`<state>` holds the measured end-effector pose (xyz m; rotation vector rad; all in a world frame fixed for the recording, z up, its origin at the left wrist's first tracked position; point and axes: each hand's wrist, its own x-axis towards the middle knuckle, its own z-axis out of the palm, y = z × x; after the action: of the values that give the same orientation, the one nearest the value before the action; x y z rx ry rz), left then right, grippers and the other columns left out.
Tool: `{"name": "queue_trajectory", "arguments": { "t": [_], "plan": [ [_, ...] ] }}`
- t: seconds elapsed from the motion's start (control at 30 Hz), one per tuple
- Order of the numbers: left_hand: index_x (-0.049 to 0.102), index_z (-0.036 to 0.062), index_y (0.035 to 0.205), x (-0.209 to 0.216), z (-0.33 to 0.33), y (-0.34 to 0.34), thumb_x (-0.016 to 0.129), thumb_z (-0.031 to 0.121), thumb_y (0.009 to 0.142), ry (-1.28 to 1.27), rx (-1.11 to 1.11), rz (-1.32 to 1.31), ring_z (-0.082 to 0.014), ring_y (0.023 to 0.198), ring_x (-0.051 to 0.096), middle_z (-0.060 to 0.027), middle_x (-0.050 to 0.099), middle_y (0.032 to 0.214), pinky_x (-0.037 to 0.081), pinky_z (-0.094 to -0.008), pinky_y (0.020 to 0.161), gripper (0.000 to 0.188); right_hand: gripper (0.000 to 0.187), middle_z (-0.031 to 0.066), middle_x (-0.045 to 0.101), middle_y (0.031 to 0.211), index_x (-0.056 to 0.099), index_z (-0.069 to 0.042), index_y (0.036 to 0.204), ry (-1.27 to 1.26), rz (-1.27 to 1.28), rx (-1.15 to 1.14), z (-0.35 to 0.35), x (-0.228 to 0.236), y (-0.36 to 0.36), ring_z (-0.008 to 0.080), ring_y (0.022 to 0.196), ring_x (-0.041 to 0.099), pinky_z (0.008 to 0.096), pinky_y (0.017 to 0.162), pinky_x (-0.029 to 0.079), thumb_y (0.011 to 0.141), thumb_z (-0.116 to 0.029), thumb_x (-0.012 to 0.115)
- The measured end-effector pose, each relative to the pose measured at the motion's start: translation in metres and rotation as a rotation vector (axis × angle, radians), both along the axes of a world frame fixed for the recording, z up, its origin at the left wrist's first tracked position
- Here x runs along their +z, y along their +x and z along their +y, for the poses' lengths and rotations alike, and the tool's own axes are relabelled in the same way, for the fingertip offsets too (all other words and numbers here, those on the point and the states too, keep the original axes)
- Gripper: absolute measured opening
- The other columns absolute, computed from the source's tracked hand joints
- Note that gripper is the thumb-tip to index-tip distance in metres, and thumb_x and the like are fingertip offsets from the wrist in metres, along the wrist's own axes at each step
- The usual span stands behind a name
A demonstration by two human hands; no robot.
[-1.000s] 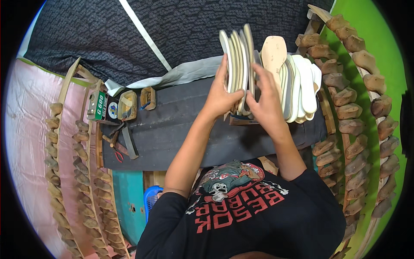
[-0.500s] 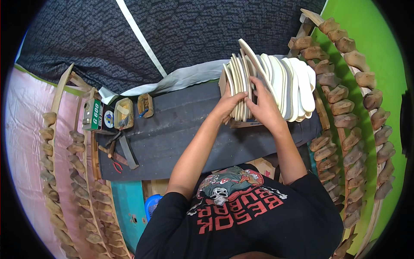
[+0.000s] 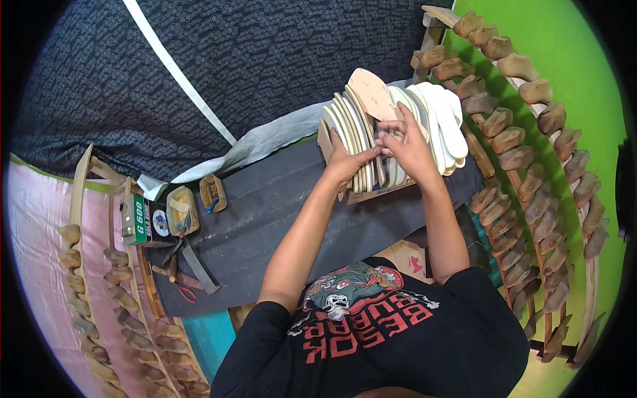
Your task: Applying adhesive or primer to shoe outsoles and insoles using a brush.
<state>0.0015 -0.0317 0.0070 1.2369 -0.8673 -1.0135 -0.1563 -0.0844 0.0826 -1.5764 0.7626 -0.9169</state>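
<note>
Your left hand (image 3: 343, 166) clasps insoles (image 3: 348, 119) at one o'clock, right hand (image 3: 410, 149) spread wide at two; lettered tin (image 3: 139, 220) at nine.

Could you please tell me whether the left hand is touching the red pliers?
No, the left hand touches the pale soles, well away from the red pliers.
</note>
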Motion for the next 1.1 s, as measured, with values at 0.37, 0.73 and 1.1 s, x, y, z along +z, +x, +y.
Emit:
{"name": "queue_trajectory", "arguments": {
  "t": [0.37,0.73,1.1],
  "plan": [
    [0.019,0.0095,0.155,0.003,0.010,0.013,0.071,0.004,0.085,-0.135,-0.013,0.144,-0.0244,0.128,0.053,-0.0139,0.047,0.143,0.049,-0.0363,0.102,0.088,0.047,0.0209,0.062,0.129,0.048,0.003,0.138,-0.281,0.045,0.027,0.012,-0.038,0.036,0.0269,0.119,0.063,0.0376,0.098,0.051,0.092,-0.002,0.058],
    [0.032,0.0035,0.148,-0.002,0.070,0.055,0.069,0.006,0.087,-0.289,-0.090,0.578,-0.0266,0.124,0.058,-0.0156,0.055,0.136,0.051,-0.0405,0.103,0.072,0.053,0.0175,0.052,0.139,0.045,0.001,0.144,0.005,-0.163,0.332,0.039,-0.040,0.062,0.0228,0.128,0.052,0.0357,0.107,0.043,0.095,-0.010,0.063],
    [0.023,0.0084,0.157,-0.059,0.119,0.064,0.063,0.017,0.097,0.108,0.158,0.154,-0.0239,0.128,0.053,-0.0147,0.050,0.144,0.047,-0.0367,0.103,0.072,0.066,0.0160,0.028,0.160,0.009,-0.001,0.159,0.353,-0.042,0.391,0.110,-0.153,0.088,0.0228,0.147,0.029,0.0332,0.119,0.024,0.106,-0.017,0.044]
  ]
}}
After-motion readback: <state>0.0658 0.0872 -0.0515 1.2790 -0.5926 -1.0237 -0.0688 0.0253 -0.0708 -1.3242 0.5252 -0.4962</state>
